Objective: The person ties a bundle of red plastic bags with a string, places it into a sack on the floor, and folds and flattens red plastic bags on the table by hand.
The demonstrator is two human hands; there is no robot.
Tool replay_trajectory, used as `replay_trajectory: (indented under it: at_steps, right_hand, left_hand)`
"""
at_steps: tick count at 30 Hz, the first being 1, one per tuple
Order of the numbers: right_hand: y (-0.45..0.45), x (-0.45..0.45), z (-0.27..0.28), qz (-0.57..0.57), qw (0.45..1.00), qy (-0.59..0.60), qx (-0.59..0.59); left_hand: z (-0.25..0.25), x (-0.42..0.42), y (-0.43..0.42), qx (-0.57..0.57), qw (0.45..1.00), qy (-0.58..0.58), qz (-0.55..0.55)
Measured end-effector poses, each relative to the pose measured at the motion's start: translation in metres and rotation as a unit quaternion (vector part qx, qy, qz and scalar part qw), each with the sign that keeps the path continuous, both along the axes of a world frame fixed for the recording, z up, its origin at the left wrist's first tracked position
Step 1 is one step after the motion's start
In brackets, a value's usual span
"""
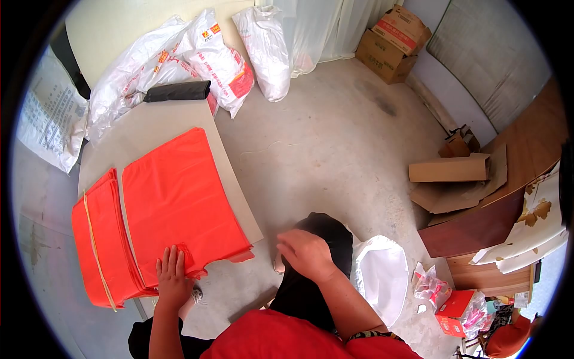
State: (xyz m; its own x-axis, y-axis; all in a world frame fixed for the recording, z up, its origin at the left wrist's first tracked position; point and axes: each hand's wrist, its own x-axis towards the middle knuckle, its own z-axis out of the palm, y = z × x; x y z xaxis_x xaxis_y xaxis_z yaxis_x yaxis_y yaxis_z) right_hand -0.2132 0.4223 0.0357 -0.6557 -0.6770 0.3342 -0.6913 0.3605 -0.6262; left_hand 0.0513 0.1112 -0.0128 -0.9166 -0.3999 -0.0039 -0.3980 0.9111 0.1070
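A wide stack of thin red sheets, which look like plastic bags [176, 185], lies on the beige tabletop [230, 197]. My left hand [172, 278] rests flat on its near edge, fingers extended, beside a crumpled red fold. To the left sits a narrower red bundle [101, 239] with a yellowish band [95, 251] around it. A thin pale gap separates the two. My right hand [308, 254] is over my dark-trousered knee, away from the sheets. Its fingers are loosely bent, and nothing shows in them.
White printed sacks [209, 63] and a dark roll [177, 91] are at the table's far end. Beside my right leg stands a white-lined container [382, 278]. Cardboard boxes [388, 54] stand at the back right, with an opened carton [448, 170] nearer. Another person [508, 341] is at lower right.
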Motion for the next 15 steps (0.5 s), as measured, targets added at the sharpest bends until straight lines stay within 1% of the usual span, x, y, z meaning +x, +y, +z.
replay_trajectory:
  at_steps: [6, 9, 15]
  right_hand:
    - [-0.0002, -0.0006, 0.0002, 0.005, 1.000, 0.017, 0.005]
    - [0.0001, 0.0002, 0.0014, 0.001, 1.000, -0.003, 0.007]
    - [-0.0003, -0.0001, 0.0004, 0.001, 1.000, -0.003, 0.006]
  left_hand:
    - [-0.0016, 0.0008, -0.0008, -0.002, 1.000, 0.006, -0.002]
    - [-0.0008, 0.0007, -0.0007, -0.001, 1.000, 0.007, -0.004]
    - [-0.0006, 0.0003, 0.0000, -0.004, 1.000, 0.005, -0.003]
